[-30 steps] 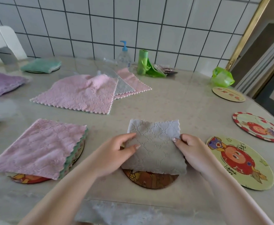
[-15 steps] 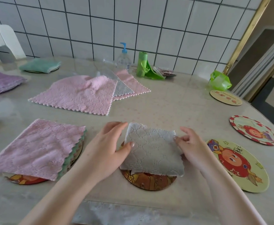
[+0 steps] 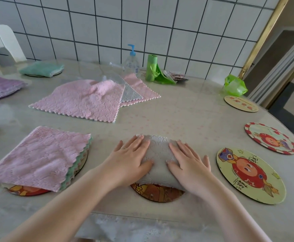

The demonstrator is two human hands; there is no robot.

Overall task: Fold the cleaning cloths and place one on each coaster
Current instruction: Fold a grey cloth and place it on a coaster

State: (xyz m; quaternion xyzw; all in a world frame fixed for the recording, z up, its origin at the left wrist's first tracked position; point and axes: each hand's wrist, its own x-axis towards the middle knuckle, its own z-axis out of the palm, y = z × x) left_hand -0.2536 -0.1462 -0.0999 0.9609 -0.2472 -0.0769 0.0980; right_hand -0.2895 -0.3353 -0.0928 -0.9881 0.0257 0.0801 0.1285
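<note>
At lower centre, your left hand (image 3: 131, 158) and right hand (image 3: 189, 162), pinching the grey cloth's (image 3: 157, 155) edges a moment ago, now press flat on it over its coaster (image 3: 157, 193); placement looks done

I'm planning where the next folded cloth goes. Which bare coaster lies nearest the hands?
The yellow-green coaster beside the right hand. The red-rimmed coaster and the pale coaster lie farther back.

Both hands (image 3: 157, 159) flat on cloth (image 3: 158, 154), cloth on coaster (image 3: 157, 193).
</note>
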